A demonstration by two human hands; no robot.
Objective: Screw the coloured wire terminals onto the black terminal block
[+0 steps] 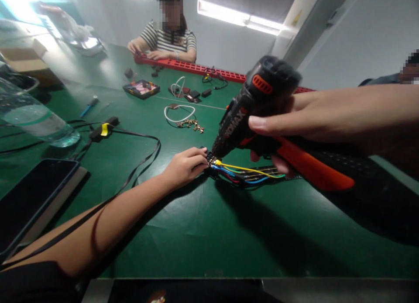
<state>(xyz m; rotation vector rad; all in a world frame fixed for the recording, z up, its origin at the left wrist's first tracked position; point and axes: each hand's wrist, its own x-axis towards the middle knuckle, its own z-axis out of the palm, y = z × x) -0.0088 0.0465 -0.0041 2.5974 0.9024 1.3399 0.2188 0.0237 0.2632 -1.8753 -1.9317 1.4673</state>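
Note:
My right hand [303, 117] is wrapped round a black and orange cordless screwdriver [237, 119], tilted with its nose pointing down and left. Its tip meets or hovers just over one end of a black terminal strip [211, 156]; whether it touches a screw I cannot tell. At that same end my left hand [186, 165] grips the strip, fingers closed on its edge. Yellow, blue, green and red wires [252, 168] run rightward from the terminals along the strip. Part of the strip is hidden behind the screwdriver and my right hand.
Small brass-coloured parts [193, 126] lie beyond my hands beside a white cable loop [179, 114]. A black cord [157, 146] crosses my left forearm. Leftward are a phone [36, 194] and bottle [36, 115]. A person [173, 43] sits opposite, behind a red slotted rail [209, 70].

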